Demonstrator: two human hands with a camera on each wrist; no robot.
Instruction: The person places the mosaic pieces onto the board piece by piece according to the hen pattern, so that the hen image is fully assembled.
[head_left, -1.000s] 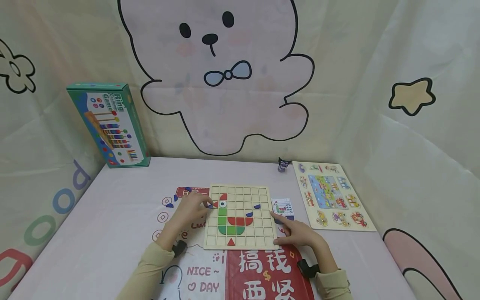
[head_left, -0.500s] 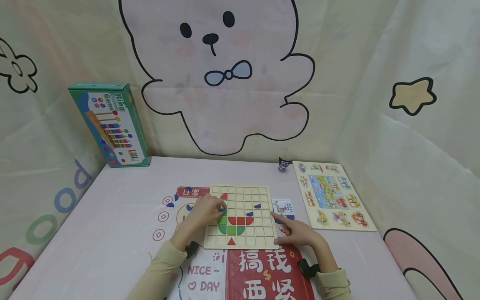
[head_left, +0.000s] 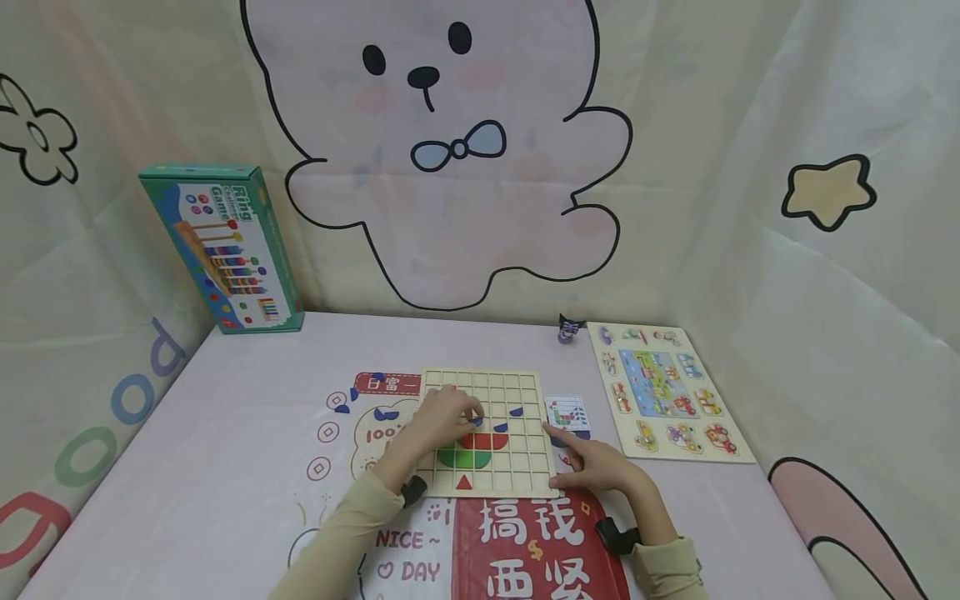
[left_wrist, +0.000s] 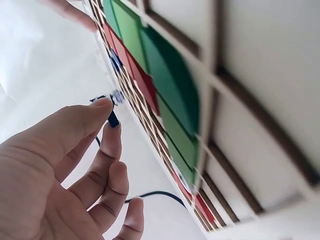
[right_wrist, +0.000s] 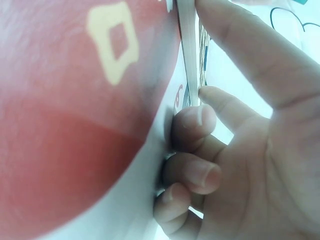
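Note:
A cream grid board (head_left: 525,479) lies on the table with red and green tiles set in its cells, including a red row (head_left: 491,441), a green row (head_left: 465,459) and a red triangle (head_left: 464,482). Above its left half, my left hand (head_left: 441,417) pinches a small dark-blue tile (left_wrist: 114,119) between thumb and index finger, hiding some tiles in the head view. Two blue tiles, one a blue leaf shape (head_left: 516,412), sit farther right on the grid. My right hand (head_left: 596,465) touches the board's right edge with extended thumb and index finger; its other fingers are bent.
Several blue tiles (head_left: 342,409) lie left of the board. A small pattern card (head_left: 567,412) is to its right. Farther back stand a picture puzzle board (head_left: 615,367), a purple figurine (head_left: 568,329) and a green box (head_left: 225,250). A printed mat (head_left: 408,542) lies beneath.
My left hand has moved right from the board's left edge to above its middle-left cells, carrying the blue tile. My right hand stays at the right edge.

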